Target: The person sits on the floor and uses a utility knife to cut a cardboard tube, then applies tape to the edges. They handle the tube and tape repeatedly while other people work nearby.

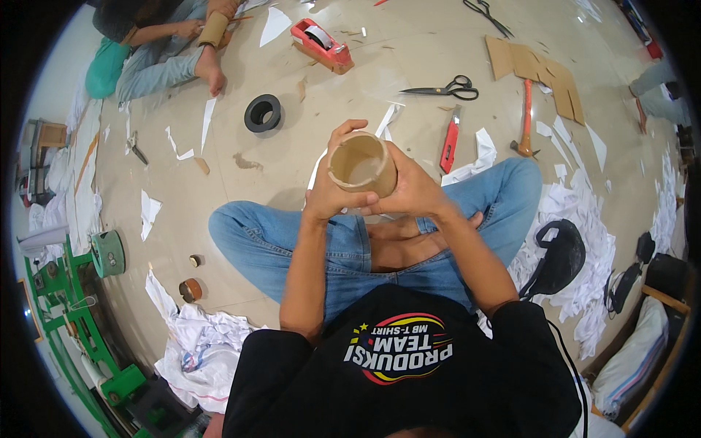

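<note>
Both my hands are wrapped round a short, wide cardboard tube, held up in front of my crossed legs with its open end tilted toward me. My left hand grips its left side, the thumb along the lower front. On the opposite side my right hand presses its fingers and thumb against the wall. The tube's rim looks uneven, and its inside is hollow. Beyond it on the floor lie a red utility knife and black-handled scissors.
A red tape dispenser, a black ring, a hammer and cut cardboard lie ahead. White scraps heap at right. A green machine stands at left. Another person sits far left, holding a cardboard tube.
</note>
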Tool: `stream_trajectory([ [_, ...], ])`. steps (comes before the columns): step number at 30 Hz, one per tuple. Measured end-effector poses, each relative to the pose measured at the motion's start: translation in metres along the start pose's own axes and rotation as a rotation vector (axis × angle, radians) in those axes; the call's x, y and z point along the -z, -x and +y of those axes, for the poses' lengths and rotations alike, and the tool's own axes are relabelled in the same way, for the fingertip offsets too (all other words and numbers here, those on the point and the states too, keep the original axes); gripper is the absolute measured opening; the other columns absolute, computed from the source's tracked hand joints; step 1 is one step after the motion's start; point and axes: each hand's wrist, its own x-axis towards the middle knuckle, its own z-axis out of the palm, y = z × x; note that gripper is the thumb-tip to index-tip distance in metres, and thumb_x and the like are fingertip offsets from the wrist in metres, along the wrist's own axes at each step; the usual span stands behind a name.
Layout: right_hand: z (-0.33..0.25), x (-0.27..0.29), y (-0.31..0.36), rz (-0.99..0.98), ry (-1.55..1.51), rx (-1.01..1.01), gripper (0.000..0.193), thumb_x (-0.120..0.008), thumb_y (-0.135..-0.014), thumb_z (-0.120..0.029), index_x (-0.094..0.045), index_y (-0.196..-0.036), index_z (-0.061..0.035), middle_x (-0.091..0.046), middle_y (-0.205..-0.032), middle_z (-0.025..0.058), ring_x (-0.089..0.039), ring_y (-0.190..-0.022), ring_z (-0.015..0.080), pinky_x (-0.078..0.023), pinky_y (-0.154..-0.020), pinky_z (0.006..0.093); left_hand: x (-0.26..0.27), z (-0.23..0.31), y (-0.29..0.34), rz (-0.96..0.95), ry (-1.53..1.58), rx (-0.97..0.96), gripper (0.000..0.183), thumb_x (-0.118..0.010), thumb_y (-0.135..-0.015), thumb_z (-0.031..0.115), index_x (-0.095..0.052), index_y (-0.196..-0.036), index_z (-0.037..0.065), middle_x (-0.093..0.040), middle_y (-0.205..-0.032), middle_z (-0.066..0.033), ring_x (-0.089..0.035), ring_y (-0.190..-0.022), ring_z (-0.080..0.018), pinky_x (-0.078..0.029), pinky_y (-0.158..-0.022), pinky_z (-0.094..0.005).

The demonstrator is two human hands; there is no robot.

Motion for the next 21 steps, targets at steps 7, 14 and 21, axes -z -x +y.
stream_trajectory([
  [7,0.005,-0.004,-0.001,0.151,0.143,0.163,0.101,-0.099,-0.067,-0.027,-0.046,-0.150,-0.0033,-0.061,-0.142,0.0130,-0.062,-0.130,0.0241,-0.048,-0.112,0.0386,-0.007,-0.006,-0.006,-0.010,-0.436,-0.253,0.097,-0.101,-0.059,0.037,-0.061,-0.139,0.002,-0.063,-0.145,-0.0144,-0.035,-0.156,-0.0364,-0.033,-0.126,-0.0518],
  [14,0.036,-0.033,0.001,0.478,0.276,0.361,0.083,-0.092,-0.076,-0.020,-0.050,-0.145,-0.0023,-0.060,-0.141,0.0184,-0.062,-0.129,0.0327,-0.052,-0.105,0.0419,-0.035,-0.028,0.009,0.301,-0.589,-0.338,0.096,-0.099,-0.062,0.038,-0.056,-0.142,0.006,-0.062,-0.140,-0.0132,-0.037,-0.152,-0.0370,-0.022,-0.124,-0.0546],
  [21,0.026,-0.036,-0.003,0.429,0.471,0.316,0.084,-0.093,-0.070,-0.021,-0.054,-0.142,-0.0023,-0.060,-0.140,0.0196,-0.062,-0.128,0.0342,-0.052,-0.103,0.0429,-0.015,-0.024,0.009,0.272,-0.276,-0.148,0.100,-0.099,-0.063,0.036,-0.054,-0.146,0.001,-0.059,-0.145,-0.0126,-0.046,-0.146,-0.0322,-0.032,-0.124,-0.0492],
])
